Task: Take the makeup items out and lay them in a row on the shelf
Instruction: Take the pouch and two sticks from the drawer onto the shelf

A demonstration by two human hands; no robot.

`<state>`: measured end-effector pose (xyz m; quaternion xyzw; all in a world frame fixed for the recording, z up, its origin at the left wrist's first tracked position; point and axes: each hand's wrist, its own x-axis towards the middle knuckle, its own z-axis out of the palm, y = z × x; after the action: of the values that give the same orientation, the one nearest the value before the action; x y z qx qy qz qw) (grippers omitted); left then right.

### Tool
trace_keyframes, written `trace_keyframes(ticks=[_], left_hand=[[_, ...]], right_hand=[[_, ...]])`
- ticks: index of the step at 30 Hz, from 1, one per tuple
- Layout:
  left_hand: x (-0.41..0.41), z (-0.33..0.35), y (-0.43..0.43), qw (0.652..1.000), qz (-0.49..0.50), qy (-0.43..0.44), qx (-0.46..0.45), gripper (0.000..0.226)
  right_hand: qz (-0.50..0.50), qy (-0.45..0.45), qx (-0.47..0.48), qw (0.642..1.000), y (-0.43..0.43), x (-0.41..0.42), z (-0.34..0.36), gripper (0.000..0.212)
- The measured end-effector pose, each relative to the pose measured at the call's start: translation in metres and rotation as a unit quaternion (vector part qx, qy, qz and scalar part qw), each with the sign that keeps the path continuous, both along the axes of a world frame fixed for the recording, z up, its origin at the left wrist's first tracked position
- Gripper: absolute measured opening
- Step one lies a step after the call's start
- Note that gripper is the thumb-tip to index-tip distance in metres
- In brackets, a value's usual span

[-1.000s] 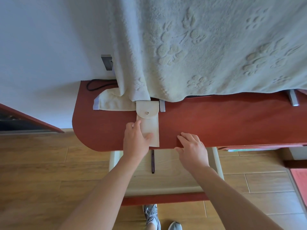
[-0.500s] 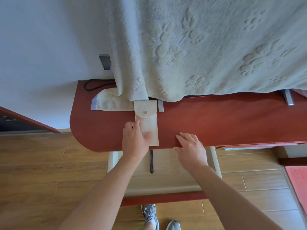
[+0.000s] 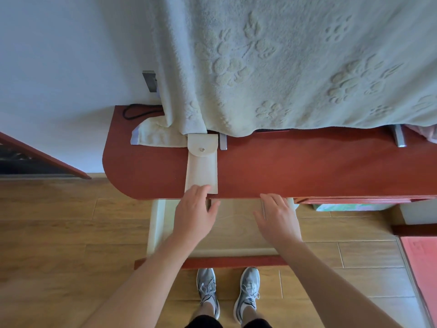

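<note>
Left hand [image 3: 196,215]: fingers loose and straight, holding nothing, tips over the near end of the cream pouch [image 3: 202,168]. Right hand [image 3: 277,220]: spread, holding nothing, above the open drawer [image 3: 236,235]. Pouch: flap snapped shut, flat on the red shelf [image 3: 319,166], centre-left of frame, far end meeting the hanging blanket [image 3: 295,67].

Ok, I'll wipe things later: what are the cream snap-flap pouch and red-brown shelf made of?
The cream snap-flap pouch looks like matte fabric, perhaps felt: soft flat folds, shiny metal-looking snap. The red-brown shelf looks like coated or laminated wood: smooth, even colour, faint sheen.
</note>
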<state>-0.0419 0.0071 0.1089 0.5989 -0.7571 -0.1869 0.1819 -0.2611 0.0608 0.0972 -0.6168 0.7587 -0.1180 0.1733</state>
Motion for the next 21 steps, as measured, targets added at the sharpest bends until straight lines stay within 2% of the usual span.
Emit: trace_keyframes(ticks=[3, 8, 16, 21], left_hand=[[-0.002, -0.011, 0.019, 0.998, 0.023, -0.006, 0.063, 0.028], [-0.009, -0.037, 0.025, 0.985, 0.069, -0.026, 0.159, 0.039], [-0.023, -0.084, 0.005, 0.981, 0.085, -0.03, 0.17, 0.043], [-0.026, -0.102, -0.002, 0.975, 0.087, -0.052, 0.196, 0.05]], right_hand=[[-0.046, -0.007, 0.066, 0.997, 0.01, -0.011, -0.005, 0.027], [-0.055, -0.007, 0.147, 0.987, 0.004, -0.022, -0.018, 0.022], [-0.02, -0.017, 0.18, 0.983, -0.018, -0.025, -0.063, 0.04], [-0.036, -0.028, 0.202, 0.978, -0.025, -0.023, -0.08, 0.04]])
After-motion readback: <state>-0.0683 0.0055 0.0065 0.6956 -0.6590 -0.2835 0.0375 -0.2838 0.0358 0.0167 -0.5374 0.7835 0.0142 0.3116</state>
